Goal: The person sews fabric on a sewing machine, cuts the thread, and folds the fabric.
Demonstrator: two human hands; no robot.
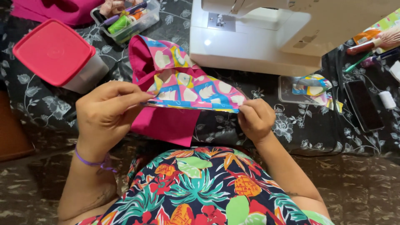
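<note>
Patterned fabric piece (pixel 189 89), pink-lined, stretched between two hands over the dark floral tablecloth (pixel 50 104), just in front of the white sewing machine (pixel 258 37). Left hand (pixel 109 112) pinches its left edge, fingers clamped; right hand (pixel 255 118) closed on its right corner. Counted: one red-lidded box (pixel 54 52), one clear tray of notions (pixel 127 18), one black phone (pixel 363 105).

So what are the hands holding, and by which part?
Both hands, left and right, pinch the patterned fabric piece along its near folded edge, one at each end.
</note>
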